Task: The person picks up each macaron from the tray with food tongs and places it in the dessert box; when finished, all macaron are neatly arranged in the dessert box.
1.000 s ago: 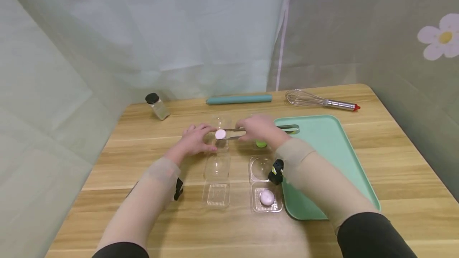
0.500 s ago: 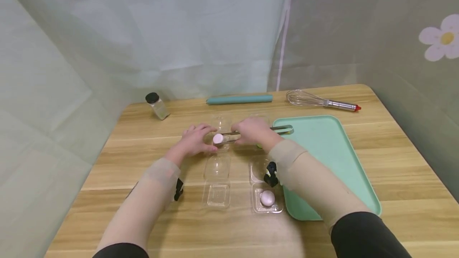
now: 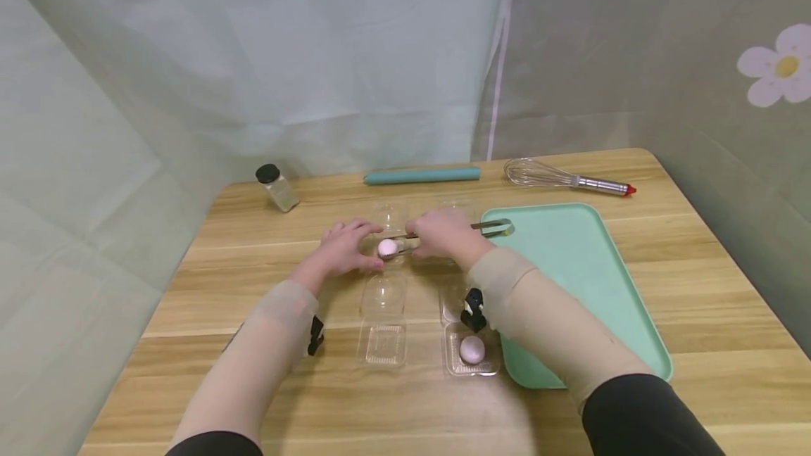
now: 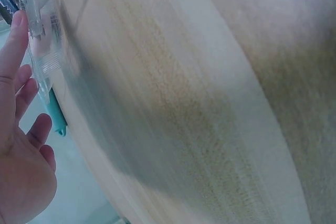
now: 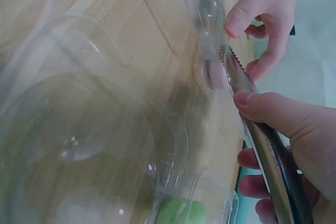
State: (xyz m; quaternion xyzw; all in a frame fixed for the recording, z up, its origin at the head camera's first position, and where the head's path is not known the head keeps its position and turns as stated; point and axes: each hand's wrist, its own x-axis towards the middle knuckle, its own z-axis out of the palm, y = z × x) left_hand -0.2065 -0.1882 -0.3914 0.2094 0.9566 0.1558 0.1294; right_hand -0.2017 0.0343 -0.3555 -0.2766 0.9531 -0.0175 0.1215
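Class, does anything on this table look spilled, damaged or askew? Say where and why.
No spill or damage stands out. Only the jar looks odd, seeming to lean at the back left of the table, though camera angle may cause that.

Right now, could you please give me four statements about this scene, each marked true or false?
1. The right hand holds silver metal tongs. True.
2. The steel whisk with a red tip lies on the mint-green rectangular tray. False: the whisk lies behind the tray.
3. A round pale-pink piece is at the tongs' tips, between the two hands. True.
4. The left hand grips the black-lidded clear jar. False: the left hand is away from the jar.
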